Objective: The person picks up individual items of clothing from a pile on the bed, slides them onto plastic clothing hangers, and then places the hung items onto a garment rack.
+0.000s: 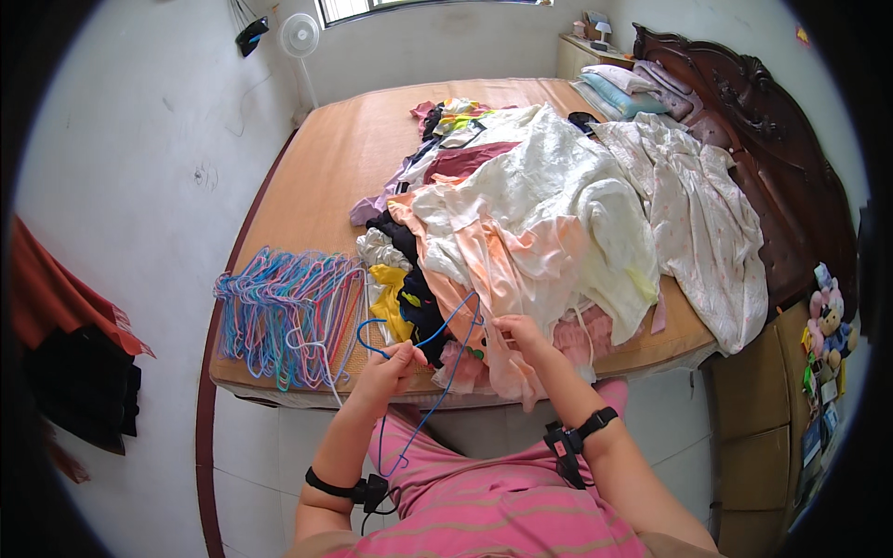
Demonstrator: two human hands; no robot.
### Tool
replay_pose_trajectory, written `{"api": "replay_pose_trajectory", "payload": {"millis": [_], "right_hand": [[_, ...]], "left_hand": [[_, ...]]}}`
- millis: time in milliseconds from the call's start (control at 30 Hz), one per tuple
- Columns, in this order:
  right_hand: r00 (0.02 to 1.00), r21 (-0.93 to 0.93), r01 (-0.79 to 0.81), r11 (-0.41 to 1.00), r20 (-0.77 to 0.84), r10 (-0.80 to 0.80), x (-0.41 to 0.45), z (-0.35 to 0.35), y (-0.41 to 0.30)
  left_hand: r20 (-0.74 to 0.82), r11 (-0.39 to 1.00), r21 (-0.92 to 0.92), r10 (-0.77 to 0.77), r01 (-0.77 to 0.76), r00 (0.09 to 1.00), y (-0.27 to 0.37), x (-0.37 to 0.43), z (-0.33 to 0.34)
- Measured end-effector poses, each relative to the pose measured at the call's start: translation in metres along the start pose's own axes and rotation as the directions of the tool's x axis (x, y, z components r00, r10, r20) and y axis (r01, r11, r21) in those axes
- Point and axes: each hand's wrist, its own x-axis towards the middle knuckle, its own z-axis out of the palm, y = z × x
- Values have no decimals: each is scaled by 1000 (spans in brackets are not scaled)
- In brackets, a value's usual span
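Observation:
My left hand (388, 374) grips a blue clothes hanger (451, 376) near its hook, which points left. One end of the hanger reaches a peach and white garment (481, 240) spread at the front of the clothes heap. Pinched in my right hand (522, 333) is an edge of this thin peach cloth, just right of the hanger's end. Whether the hanger's tip is inside the garment I cannot tell. To the left, many pink, blue and purple hangers (286, 321) lie bunched on the bed, with a white hanger (307, 342) at their near side.
The bed (335, 153) carries a heap of mixed clothes, a yellow garment (391, 300) and a white quilt (698, 209). Pillows (621, 91) lie by the carved headboard (760, 97). A fan (300, 38) stands behind; cardboard boxes (750, 418) are at right.

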Motion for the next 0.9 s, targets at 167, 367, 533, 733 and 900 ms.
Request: {"api": "replay_pose_trajectory", "payload": {"millis": [167,367,533,733,900], "right_hand": [[986,-237,-162,958,-71,149,4,13,-3],[971,-26,191,981,-144,-193,23,1,10],[765,-449,242,860,-457,-454,30,1,15],[624,-561,405,722,-408,-667,-1,16,-3],[658,-575,470,669,-278,-700,-34,35,-8]], "left_hand": [[-41,999,8,36,-36,999,5,-9,4],[-96,995,30,95,-93,991,13,-15,6],[-17,1000,15,18,-18,1000,4,-7,12],[35,993,7,-117,117,993,-3,14,29],[-44,975,-221,-19,8,999,-16,67,47]]}}
